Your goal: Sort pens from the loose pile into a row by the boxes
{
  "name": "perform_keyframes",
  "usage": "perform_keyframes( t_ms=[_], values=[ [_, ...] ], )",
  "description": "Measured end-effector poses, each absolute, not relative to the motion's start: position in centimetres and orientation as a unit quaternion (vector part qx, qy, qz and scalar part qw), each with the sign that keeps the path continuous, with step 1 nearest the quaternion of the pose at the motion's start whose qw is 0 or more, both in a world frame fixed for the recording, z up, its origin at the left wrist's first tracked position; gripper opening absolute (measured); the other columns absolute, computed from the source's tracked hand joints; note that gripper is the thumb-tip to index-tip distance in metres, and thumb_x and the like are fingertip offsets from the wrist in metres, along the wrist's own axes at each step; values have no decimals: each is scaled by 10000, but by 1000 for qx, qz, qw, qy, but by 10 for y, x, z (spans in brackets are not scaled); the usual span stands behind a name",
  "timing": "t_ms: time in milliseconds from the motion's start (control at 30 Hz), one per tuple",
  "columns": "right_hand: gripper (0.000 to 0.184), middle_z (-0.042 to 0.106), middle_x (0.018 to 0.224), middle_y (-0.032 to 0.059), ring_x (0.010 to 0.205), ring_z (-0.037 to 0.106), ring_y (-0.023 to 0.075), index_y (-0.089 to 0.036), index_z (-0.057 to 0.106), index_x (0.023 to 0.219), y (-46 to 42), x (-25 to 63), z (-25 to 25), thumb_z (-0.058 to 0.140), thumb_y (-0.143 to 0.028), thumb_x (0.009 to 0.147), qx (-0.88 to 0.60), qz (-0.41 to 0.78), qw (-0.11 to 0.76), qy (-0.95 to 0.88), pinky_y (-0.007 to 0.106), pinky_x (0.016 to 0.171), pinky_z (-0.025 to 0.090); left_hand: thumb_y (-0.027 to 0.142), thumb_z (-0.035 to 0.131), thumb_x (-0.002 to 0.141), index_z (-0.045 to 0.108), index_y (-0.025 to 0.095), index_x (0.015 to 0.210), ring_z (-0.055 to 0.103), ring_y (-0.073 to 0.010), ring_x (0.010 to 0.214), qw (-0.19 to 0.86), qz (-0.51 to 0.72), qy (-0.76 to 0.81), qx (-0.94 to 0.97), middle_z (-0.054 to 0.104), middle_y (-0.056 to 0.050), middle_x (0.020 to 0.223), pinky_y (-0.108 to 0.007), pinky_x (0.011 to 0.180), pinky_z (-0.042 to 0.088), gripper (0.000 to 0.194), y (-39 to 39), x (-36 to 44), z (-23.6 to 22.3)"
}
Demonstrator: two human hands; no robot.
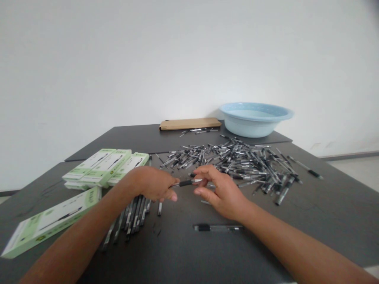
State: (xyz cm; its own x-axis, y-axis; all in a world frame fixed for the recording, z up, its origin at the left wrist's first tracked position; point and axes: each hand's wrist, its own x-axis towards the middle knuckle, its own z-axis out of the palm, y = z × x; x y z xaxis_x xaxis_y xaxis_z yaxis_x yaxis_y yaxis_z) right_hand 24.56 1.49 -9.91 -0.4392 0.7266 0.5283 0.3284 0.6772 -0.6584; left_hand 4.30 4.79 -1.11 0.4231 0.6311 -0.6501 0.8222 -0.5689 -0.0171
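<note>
A clear pen with a black grip (186,183) spans the gap between my hands, roughly level above the table. My left hand (152,183) pinches one end of it, palm down. The other end reaches between the curved fingers and thumb of my right hand (220,193), which are apart; contact there is unclear. Under my left wrist lies a row of similar pens (134,215), partly hidden by the forearm. A single pen (217,227) rests crosswise in front of my right hand. Beyond that hand spreads a loose heap of pens (237,157).
Green and white pen boxes (100,167) are stacked at the left, with another box (56,219) nearer me. A light blue basin (251,124) stands at the back right. Beside it lies a flat brown cardboard piece (189,124), with a few thin pens before it.
</note>
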Motion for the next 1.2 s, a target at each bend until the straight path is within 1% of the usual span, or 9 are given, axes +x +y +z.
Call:
perform_keyframes(
  t_ms=[100,333,433,600,700,833,900,1067,1200],
  values=[
    [376,639,1035,64,824,635,166,-226,406,1191,14,248,-98,590,-203,863,-315,229,417,-821,308,739,488,380,462,908,491,124,1352,664,-282,893,165,-310,436,828,725,-154,1039,-313,690,476,513,48,42,-11],
    [138,622,893,44,795,594,172,-213,495,1000,14,250,-94,521,-159,876,-330,170,395,-840,308,729,457,380,484,901,515,132,1326,670,-295,882,150,-315,424,836,730,-162,1003,-313,664,466,493,48,43,-14],
    [94,620,894,44,786,581,166,-210,508,964,14,249,-94,516,-165,882,-326,166,395,-843,297,724,446,378,501,884,545,155,1298,670,-296,872,142,-302,417,845,727,-158,1020,-313,651,457,472,48,41,-16],
    [51,603,817,25,740,567,155,-200,524,919,14,248,-93,528,-170,879,-330,160,396,-842,272,684,424,389,478,898,528,165,1320,677,-274,849,146,-305,426,839,749,-126,940,-293,626,447,480,49,41,-18],
    [34,611,809,26,737,571,157,-201,531,916,14,249,-93,523,-185,887,-333,147,384,-848,269,677,420,372,479,903,516,163,1333,681,-269,864,152,-320,426,832,749,-123,954,-289,634,452,479,49,42,-17],
    [43,627,814,32,741,586,166,-205,527,942,14,249,-94,500,-215,910,-339,122,373,-855,273,674,422,381,472,901,515,162,1335,669,-280,919,137,-320,419,838,720,-150,1071,-300,675,465,488,47,44,-15],
    [47,628,804,32,737,591,169,-206,521,948,13,249,-94,492,-214,912,-341,113,372,-856,273,669,425,387,467,900,507,169,1341,666,-274,921,142,-320,418,838,717,-141,1085,-296,677,468,494,47,44,-15],
    [58,637,823,40,746,601,175,-211,505,964,12,248,-95,484,-204,911,-338,106,377,-856,279,671,436,374,464,898,547,164,1292,672,-271,881,167,-311,417,837,732,-126,1037,-294,655,470,454,48,44,-16],
    [70,641,846,45,754,604,173,-210,498,976,13,248,-96,472,-187,915,-332,109,381,-856,280,676,439,358,487,889,581,160,1243,679,-276,826,170,-308,425,834,751,-115,940,-296,627,462,416,48,44,-16]
  ],
)
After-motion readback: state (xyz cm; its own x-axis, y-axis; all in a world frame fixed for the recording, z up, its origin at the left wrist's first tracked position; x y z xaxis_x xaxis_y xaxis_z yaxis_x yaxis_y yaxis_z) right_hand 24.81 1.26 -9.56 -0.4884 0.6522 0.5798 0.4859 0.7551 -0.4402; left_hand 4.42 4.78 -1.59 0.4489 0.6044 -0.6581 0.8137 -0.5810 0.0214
